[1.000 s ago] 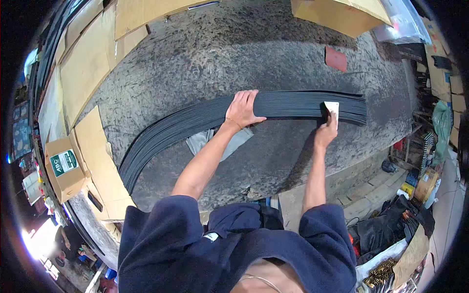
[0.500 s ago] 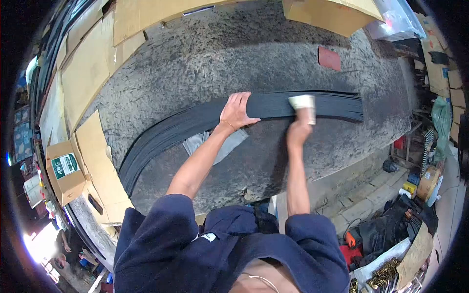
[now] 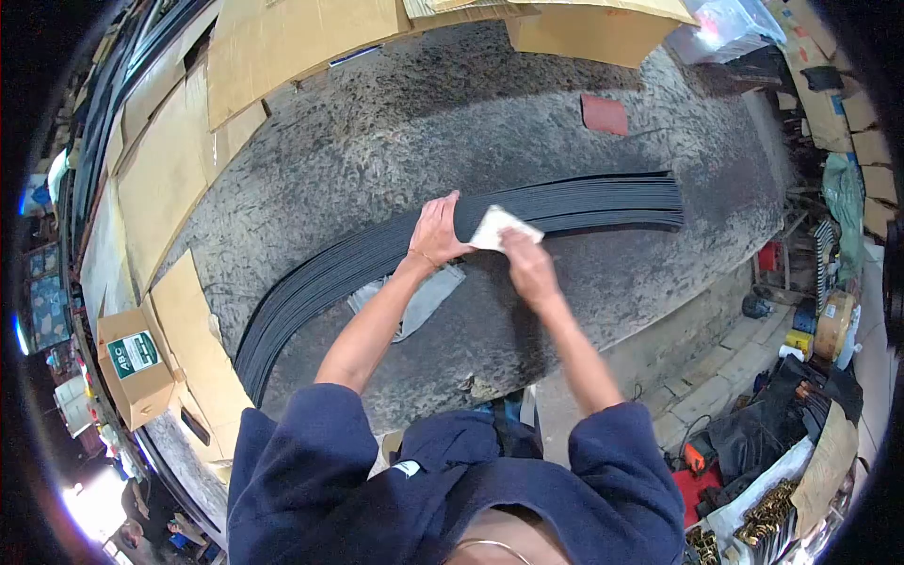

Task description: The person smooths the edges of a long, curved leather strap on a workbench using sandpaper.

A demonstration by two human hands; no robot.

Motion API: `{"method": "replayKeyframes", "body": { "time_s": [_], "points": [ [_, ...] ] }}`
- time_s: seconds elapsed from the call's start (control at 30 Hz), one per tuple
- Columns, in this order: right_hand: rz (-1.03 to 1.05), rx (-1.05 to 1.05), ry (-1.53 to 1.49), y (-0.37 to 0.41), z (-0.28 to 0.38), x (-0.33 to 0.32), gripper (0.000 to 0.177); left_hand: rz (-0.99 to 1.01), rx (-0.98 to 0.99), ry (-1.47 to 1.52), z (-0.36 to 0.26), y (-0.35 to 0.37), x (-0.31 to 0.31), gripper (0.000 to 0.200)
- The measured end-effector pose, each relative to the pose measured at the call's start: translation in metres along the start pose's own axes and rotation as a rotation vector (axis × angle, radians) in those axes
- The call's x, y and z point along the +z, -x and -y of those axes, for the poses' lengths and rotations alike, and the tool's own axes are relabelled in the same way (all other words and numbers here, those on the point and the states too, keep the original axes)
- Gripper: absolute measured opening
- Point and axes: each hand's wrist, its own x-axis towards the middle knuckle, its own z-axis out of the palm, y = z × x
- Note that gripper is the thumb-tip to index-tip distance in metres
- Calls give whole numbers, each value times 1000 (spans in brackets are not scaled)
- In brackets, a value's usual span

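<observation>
A long bundle of thin black strips (image 3: 574, 202) lies side by side across the worktable, curving down toward the left. My left hand (image 3: 437, 233) grips the bundle across its width, fingers at the far edge and thumb at the near edge. In my right hand (image 3: 533, 268) is a flat white pad (image 3: 504, 229), pinched at its near end and lying over the strips just right of my left thumb. Its exact material does not show. Grey cloth-like sheets (image 3: 424, 299) lie partly under the bundle and my left forearm.
The worktable (image 3: 377, 141) has a dark, scuffed top. A reddish square piece (image 3: 604, 114) lies toward its far right. Cardboard sheets (image 3: 301, 42) line the far and left edges, with an open carton (image 3: 135, 363) at left. Below right sits a box of brass-coloured parts (image 3: 767, 513).
My right hand has swept left along the strips with the white pad, from near their right end to beside my left hand. The left hand keeps its grip on the bundle.
</observation>
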Motion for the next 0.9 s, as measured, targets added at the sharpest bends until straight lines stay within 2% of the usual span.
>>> {"method": "replayKeyframes", "body": {
  "time_s": [0.03, 0.07, 0.1, 0.13, 0.17, 0.23, 0.27, 0.3, 0.33, 0.37, 0.43, 0.5, 0.57, 0.6, 0.67, 0.7, 0.73, 0.77, 0.8, 0.83, 0.9],
  "points": [
    [-6, 91, 104, 10, -29, -13, 37, -2, -4, -8, 3, -1, -6, 108],
    [-109, 245, 239, 8, -47, -42, 40, 42, 50, -65, 5, 1, -15, 108],
    [-260, 515, -40, -5, -49, -77, 36, 82, 98, -118, 7, 4, -24, 109],
    [-398, 608, 77, 13, -85, -77, 31, 92, 11, -128, 10, 10, -33, 106],
    [-433, 708, 132, 8, -83, -83, 29, 87, -1, -130, 13, 15, -33, 106],
    [-550, 696, 56, -4, -56, -51, 28, 59, -59, -171, 19, 26, -32, 103],
    [-543, 679, -143, -24, -20, -34, 29, 74, -84, -198, 17, 24, -33, 101],
    [-395, 623, -25, -24, 8, 3, 32, 71, -90, -199, 19, 22, -33, 101],
    [-243, 437, 100, -21, 40, 32, 36, 64, -88, -188, 22, 22, -32, 101],
    [-199, 285, -90, -15, 52, 57, 40, 66, -78, -176, 23, 25, -32, 101],
    [-85, 88, -51, -12, 33, 31, 42, 98, -99, -179, 21, 23, -34, 100],
    [-163, 355, 94, 0, -8, -30, 38, 38, -62, -152, 23, 27, -31, 101],
    [-344, 706, -61, 15, -56, -69, 36, 43, -83, -146, 22, 28, -29, 101],
    [-334, 703, -59, 13, -54, -61, 36, 42, -95, -158, 21, 28, -28, 101],
    [-490, 797, -72, -4, -29, -20, 36, 33, -103, -179, 19, 26, -29, 102],
    [-425, 885, -300, -44, 35, -14, 30, 35, -97, -173, 18, 26, -30, 102],
    [-253, 454, 39, -29, 49, 33, 32, 41, -92, -167, 19, 27, -31, 103],
    [-219, 237, 14, -23, 62, 79, 39, 76, -96, -130, 21, 26, -33, 106],
    [-135, 123, -3, -26, 71, 79, 42, 55, -67, -120, 29, 29, -32, 107],
    [-133, 129, -3, -23, 65, 65, 42, 34, -42, -102, 34, 33, -31, 109],
    [-23, 308, 133, -17, 22, 10, 43, 35, -161, -197, 32, 46, -54, 109]
  ]
}}
